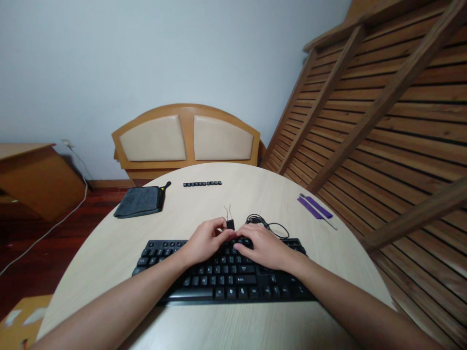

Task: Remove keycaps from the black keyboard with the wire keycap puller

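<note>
A black keyboard (189,294) lies across the near part of the round table. My left hand (204,241) is closed on a wire keycap puller (230,224), a small black handle whose two thin prongs point away from me. The fingers of my right hand (263,245) are bent together over the keyboard's far rows, close beside the left fingertips. Whatever they pinch is hidden. Farther back on the table, a row of loose black keycaps (202,183) is lined up.
A folded grey cloth (140,201) rests at the table's left. Coiled black cable (257,219) lies behind the keyboard. To the right is a thin brush-like stick (317,210) on purple strips (310,208). Wooden slats (394,121) lean along the right side.
</note>
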{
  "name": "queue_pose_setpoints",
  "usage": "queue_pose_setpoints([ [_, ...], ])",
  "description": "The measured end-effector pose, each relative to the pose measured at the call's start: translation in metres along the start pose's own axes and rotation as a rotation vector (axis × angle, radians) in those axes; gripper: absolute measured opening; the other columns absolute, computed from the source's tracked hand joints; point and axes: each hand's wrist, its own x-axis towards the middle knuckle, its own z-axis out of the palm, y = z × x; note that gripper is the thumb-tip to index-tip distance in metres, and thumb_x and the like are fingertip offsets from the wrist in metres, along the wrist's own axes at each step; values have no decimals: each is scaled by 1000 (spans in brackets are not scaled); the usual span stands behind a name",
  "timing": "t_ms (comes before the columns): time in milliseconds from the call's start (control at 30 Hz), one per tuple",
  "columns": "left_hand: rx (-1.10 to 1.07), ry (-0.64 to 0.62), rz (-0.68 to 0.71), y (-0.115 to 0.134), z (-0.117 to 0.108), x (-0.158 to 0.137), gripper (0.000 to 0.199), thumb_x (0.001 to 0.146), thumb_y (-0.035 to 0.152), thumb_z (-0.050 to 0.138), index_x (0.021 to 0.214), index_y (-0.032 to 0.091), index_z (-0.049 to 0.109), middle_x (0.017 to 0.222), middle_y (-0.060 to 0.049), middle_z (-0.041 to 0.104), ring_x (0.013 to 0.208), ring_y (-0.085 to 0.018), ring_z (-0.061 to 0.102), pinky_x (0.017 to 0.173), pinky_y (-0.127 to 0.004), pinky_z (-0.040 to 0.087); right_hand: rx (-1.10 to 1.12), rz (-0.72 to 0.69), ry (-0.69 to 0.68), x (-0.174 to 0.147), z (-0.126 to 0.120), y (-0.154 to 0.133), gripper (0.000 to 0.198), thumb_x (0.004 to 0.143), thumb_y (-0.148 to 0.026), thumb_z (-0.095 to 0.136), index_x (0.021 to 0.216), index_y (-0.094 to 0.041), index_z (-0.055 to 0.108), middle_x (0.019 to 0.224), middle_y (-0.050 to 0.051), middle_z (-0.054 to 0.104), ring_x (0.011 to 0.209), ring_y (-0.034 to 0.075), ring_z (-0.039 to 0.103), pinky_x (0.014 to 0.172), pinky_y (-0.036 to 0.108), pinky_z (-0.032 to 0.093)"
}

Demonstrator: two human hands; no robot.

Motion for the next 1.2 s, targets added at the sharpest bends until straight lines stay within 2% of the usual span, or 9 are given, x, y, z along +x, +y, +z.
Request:
queue_pose_setpoints([
  [167, -147, -15, -18, -4, 0, 5, 25, 87, 38, 56, 74, 17, 51, 68, 2, 58, 62, -13, 54, 60, -25, 42, 57, 55, -11, 6, -2, -2, 14, 86, -32, 62, 93, -20, 66, 92, 3, 70, 87, 19, 62, 85, 35, 41],
  [333, -367, -6, -123, -15, 2, 10, 32, 81, 46, 62, 75, 16, 52, 71, -1, 64, 63, -14, 58, 62, -26, 44, 185, 87, -43, 15, -1, -1, 13, 86, -29, 60, 91, -19, 67, 86, 3, 70, 78, 16, 62, 74, 29, 45],
  [467, -426, 43, -123, -18, 1, 12, 34, 79, 48, 65, 75, 16, 52, 71, 0, 65, 63, -13, 60, 62, -26, 46, 326, 113, -54, 20, 3, 5, 18, 78, -28, 68, 93, -17, 65, 81, 2, 67, 76, 15, 62, 70, 27, 47],
  [633, -444, 101, -117, -15, -1, 12, 35, 77, 47, 67, 74, 17, 50, 67, 1, 63, 61, -13, 59, 62, -26, 46, 574, 188, 37, 21, 11, 11, 31, 73, -30, 74, 98, -16, 61, 86, 3, 65, 80, 15, 62, 72, 28, 50],
  [733, -438, 91, -111, -15, 0, 12, 33, 77, 46, 67, 75, 16, 51, 68, 0, 64, 61, -13, 59, 62, -26, 45, 638, 195, 104, 19, 13, 9, 32, 72, -25, 74, 98, -18, 57, 90, 2, 65, 83, 15, 63, 77, 29, 51],
  [900, -410, 78, -103, -18, 1, 12, 31, 80, 44, 65, 75, 16, 53, 64, 2, 61, 58, -12, 56, 60, -26, 44, 543, 130, 118, 14, 10, 3, 18, 77, -22, 70, 93, -19, 61, 89, 1, 68, 82, 15, 65, 79, 29, 51],
  [1067, -380, 68, -109, -20, 1, 11, 30, 81, 44, 64, 76, 17, 51, 66, 1, 64, 60, -13, 59, 63, -27, 47, 284, 57, 123, 11, 7, 1, 16, 84, -23, 64, 99, -24, 69, 98, 2, 72, 91, 19, 65, 86, 35, 48],
  [1200, -371, 73, -97, -18, 2, 10, 29, 81, 43, 63, 76, 17, 52, 66, 1, 63, 60, -13, 60, 62, -27, 47, 96, -71, 179, 11, 6, 1, 14, 86, -22, 64, 98, -25, 69, 99, 4, 69, 98, 21, 60, 89, 38, 46],
])
